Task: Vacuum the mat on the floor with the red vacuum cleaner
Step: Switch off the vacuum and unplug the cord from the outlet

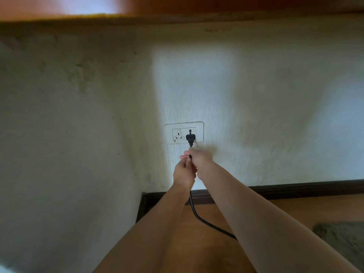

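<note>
**dusty_corner:** ok so what's going on with the plug point(190, 138) here?

**mopking77:** It's black and sits in the right-hand socket of the white wall outlet point(184, 132). Its long axis runs up and down the wall, cable end pointing down toward the floor. The left socket has nothing in it.

**dusty_corner:** and the hands?

**mopking77:** Both are just below the plug, on the black cord point(199, 215), not on the plug body itself. The right hand point(201, 159) is the higher one, fingers curled tight round the cord right under the plug. The left hand point(184, 172) is touching it from below and to the left, fingers pinched round the same cord. So the plug is straight above both grips, close but apart from the knuckles.

**dusty_corner:** where does the cord go after that?

**mopking77:** It drops out under the left hand, crosses the dark skirting board point(295, 189) at the wall's bottom edge, then curves right over the wooden floor point(206, 253) and goes behind the right forearm.

**dusty_corner:** mat anywhere?

**mopking77:** A grey-green mat point(342, 241) lies on the floor at the frame's lower right edge, well apart from the outlet. It's a bit blurry.
</note>
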Demonstrator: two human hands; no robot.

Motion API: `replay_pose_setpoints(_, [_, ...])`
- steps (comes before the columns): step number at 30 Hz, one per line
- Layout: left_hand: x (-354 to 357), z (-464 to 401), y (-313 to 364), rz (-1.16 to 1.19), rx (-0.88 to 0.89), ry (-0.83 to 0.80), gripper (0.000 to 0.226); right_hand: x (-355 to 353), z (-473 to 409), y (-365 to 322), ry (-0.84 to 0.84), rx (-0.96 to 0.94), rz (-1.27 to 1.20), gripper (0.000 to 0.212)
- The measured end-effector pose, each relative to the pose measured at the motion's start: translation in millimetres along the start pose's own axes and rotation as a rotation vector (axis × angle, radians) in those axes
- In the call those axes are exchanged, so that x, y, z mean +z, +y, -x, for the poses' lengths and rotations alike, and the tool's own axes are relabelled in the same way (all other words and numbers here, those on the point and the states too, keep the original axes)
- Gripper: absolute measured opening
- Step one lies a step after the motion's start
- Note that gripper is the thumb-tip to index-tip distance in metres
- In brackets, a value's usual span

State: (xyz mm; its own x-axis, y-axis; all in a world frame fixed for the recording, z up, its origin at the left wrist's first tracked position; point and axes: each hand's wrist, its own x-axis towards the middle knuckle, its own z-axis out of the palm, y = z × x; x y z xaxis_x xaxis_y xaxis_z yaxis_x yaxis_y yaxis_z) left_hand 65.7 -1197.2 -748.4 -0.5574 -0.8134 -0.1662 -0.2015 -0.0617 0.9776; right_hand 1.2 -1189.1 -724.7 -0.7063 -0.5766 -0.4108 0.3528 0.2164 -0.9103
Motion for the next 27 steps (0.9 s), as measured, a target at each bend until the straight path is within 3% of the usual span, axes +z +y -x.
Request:
replay_pose_setpoints(14, [-1.2, 38.0, -19.3, 0.064, -0.062, 0.018, 0.031, -14.2, 36.8, 24.3, -0.025, -0.002, 0.104, 0.036])
replay_pose_setpoints(21, [-9.6, 79.6, -14.7, 0.09, -0.048, -0.076, 0.036, -34.0, 82.8, 30.9, -0.076, -0.052, 0.065, 0.027])
replay_pose_setpoints(27, [-17.6, 122.0, -7.1, 0.069, -0.023, -0.22, 0.025, -61.4, 128.2, 31.3, -0.167, -0.119, 0.094, 0.023])
